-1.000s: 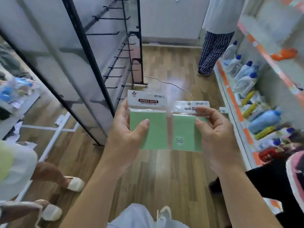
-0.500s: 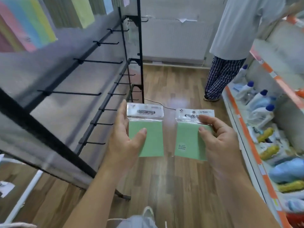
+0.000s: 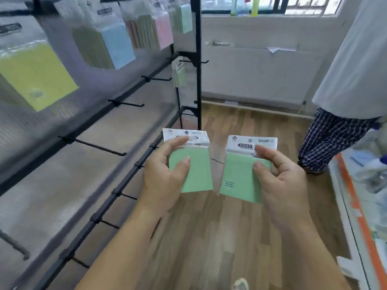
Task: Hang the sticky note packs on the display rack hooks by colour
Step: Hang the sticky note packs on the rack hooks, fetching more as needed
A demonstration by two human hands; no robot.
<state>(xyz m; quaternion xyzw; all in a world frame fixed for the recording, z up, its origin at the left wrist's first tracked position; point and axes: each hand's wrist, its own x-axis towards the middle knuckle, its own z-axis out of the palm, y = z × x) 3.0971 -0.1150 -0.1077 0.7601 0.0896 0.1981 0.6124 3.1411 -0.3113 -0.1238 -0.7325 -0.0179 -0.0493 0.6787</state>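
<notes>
My left hand (image 3: 163,174) grips a green sticky note pack (image 3: 196,174) by its left side, thumb on the front. My right hand (image 3: 280,181) pinches a second green pack (image 3: 238,181) at its upper right. Both packs are upright, side by side and apart, in front of the display rack (image 3: 196,59) on my left. Yellow (image 3: 35,74), blue (image 3: 117,47), pink (image 3: 165,32) and green (image 3: 186,17) packs hang on its top row. Several bare black hooks (image 3: 96,145) stick out from the lower rows.
A person in checked trousers (image 3: 333,141) stands at the right by a shelf with an orange edge (image 3: 354,195) that holds bottles. A white radiator (image 3: 261,74) lines the far wall. Wooden floor (image 3: 209,237) lies below my hands.
My view has lifted, so the top row of hung packs shows. Both hands came nearer to the rack with the two packs, which are now a little further apart.
</notes>
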